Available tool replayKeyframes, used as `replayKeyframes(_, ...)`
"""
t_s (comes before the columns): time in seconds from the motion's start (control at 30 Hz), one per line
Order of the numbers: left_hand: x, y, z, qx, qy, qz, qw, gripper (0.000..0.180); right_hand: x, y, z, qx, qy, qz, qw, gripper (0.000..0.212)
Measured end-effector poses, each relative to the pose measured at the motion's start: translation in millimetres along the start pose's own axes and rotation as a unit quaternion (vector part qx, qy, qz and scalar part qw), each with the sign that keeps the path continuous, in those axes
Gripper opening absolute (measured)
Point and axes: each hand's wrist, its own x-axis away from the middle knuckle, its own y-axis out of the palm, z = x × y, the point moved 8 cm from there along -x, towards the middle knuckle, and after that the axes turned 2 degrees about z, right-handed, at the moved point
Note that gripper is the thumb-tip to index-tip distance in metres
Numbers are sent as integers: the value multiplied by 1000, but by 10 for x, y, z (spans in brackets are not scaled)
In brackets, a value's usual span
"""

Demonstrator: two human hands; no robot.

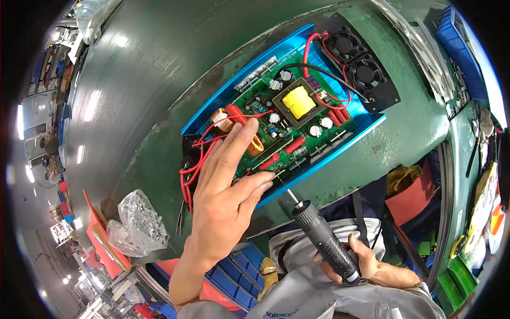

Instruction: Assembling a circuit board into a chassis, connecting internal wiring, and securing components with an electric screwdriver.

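Note:
A blue metal housing [348, 139] lies on the green bench, with a green circuit board [287, 127] inside. My left hand [220, 196] reaches over its near left end. Its longer fingers stretch over the coils and red wires; thumb and forefinger are pinched together at the near side wall, and whatever is between them is too small to make out. My right hand [366, 263] is closed round the rear of a black electric screwdriver [326, 239]. The screwdriver's bit points up toward the near wall, just right of my left thumb. A yellow transformer [299, 102] stands on the board.
A black end plate with two fans [366, 74] sits at the housing's far right end, joined by red and black wires. A clear plastic bag of small parts [139, 223] lies at left, beside red folders [101, 234]. Blue bins [459, 53] stand at far right.

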Motion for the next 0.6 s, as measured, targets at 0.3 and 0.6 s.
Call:
replayKeyframes(0.3, 66, -8, 216, -90, 17, -106, 990, 31, -24, -88, 10, 12, -2, 25, 1000, 96)
replayKeyframes(0.6, 150, 109, 275, -133, 17, -80, 988, 26, 30, -176, 88, 77, -19, 113, 990, 91)
